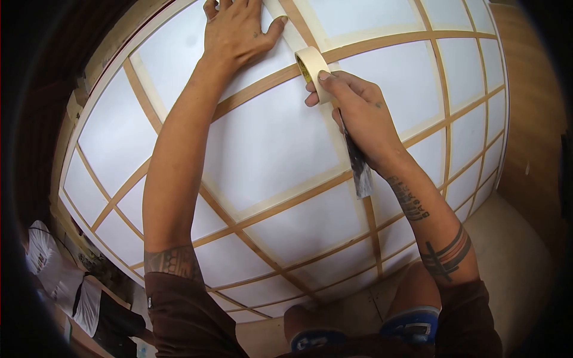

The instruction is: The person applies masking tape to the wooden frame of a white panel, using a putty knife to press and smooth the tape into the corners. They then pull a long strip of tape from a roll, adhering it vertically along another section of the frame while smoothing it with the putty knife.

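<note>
A white paper screen (pixel 274 149) with a wooden lattice frame stands in front of me. My left hand (pixel 236 30) lies flat on it near the top, fingers spread, pressing a strip of cream masking tape along a wooden bar. My right hand (pixel 358 113) grips a roll of masking tape (pixel 311 68) held against the crossing of two bars. A dark, narrow putty-knife-like tool (pixel 360 170) is tucked under the same hand and hangs down over the paper. Tape strips border several panes.
The wooden lattice bars (pixel 280 209) run across the whole screen. A pale wooden floor (pixel 513 250) lies to the right and below. My knees (pixel 412 298) show at the bottom. Cloth and clutter (pixel 65 286) sit at the lower left.
</note>
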`<state>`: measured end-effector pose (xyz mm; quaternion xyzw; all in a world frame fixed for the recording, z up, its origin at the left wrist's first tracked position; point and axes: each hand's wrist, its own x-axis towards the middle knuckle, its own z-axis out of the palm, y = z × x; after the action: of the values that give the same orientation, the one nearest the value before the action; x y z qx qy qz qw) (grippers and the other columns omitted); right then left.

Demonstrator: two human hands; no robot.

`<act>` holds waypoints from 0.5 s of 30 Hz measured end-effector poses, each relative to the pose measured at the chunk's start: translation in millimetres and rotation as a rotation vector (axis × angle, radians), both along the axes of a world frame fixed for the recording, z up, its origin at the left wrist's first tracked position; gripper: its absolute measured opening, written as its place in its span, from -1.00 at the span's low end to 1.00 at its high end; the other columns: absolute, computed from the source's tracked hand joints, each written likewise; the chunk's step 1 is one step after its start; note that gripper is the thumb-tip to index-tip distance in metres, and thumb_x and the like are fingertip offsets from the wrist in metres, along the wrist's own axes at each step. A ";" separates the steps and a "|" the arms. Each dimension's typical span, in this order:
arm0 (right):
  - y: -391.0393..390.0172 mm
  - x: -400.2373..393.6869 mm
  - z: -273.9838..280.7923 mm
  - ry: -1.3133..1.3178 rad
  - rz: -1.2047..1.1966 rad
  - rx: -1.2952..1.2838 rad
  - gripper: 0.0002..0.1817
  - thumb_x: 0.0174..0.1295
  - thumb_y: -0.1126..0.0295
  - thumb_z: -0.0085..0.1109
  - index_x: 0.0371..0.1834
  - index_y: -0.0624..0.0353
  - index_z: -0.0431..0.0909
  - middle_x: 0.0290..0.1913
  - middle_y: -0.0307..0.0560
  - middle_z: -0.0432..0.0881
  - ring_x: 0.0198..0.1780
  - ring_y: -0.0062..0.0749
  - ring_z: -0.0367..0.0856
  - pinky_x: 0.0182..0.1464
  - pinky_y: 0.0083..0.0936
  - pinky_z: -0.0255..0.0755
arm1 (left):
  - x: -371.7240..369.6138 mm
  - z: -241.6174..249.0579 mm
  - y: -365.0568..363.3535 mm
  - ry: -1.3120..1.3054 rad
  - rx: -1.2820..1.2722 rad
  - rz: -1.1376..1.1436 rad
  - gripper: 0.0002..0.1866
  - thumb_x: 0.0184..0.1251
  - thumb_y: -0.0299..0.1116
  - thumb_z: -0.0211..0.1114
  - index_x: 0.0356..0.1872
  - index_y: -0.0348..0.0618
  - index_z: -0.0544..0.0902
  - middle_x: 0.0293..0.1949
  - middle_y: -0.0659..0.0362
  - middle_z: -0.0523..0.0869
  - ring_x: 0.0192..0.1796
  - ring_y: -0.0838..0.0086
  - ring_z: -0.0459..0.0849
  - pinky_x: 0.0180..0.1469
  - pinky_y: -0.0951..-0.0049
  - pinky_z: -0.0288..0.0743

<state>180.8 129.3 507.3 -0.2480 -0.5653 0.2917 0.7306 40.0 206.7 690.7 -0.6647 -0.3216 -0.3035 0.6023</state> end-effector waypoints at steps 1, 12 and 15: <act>0.3 0.0 -0.7 0.004 -0.010 0.014 -0.48 0.51 0.00 0.10 -0.17 0.32 0.75 -0.34 -0.23 0.66 -0.32 -0.62 0.38 -0.17 -0.59 0.33 | 0.1 -0.5 -0.8 -0.003 -0.007 -0.015 -0.04 0.35 0.15 0.15 0.64 -0.24 0.15 0.66 -0.12 0.17 0.65 -0.18 0.13 0.67 -0.20 -0.16; 3.8 4.1 -2.8 -0.008 -0.019 0.026 -0.48 0.51 -0.01 0.09 -0.22 0.31 0.75 -0.42 -0.27 0.59 -0.36 -0.62 0.35 -0.21 -0.58 0.31 | -1.1 -1.6 -3.5 0.007 -0.027 0.012 -0.01 0.31 0.15 0.19 0.65 -0.25 0.14 0.67 -0.14 0.14 0.67 -0.20 0.07 0.68 -0.21 -0.20; 2.8 2.3 -1.5 0.018 0.013 0.008 -0.48 0.51 -0.01 0.10 -0.23 0.31 0.75 -0.42 -0.28 0.59 -0.38 -0.64 0.34 -0.23 -0.59 0.31 | -1.6 -1.0 -1.3 0.010 -0.009 0.012 -0.01 0.31 0.15 0.19 0.64 -0.26 0.14 0.67 -0.15 0.14 0.66 -0.21 0.08 0.68 -0.21 -0.19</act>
<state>183.1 132.1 505.8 -0.2387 -0.5616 0.2962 0.7348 38.4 205.4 689.7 -0.6669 -0.3236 -0.2952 0.6027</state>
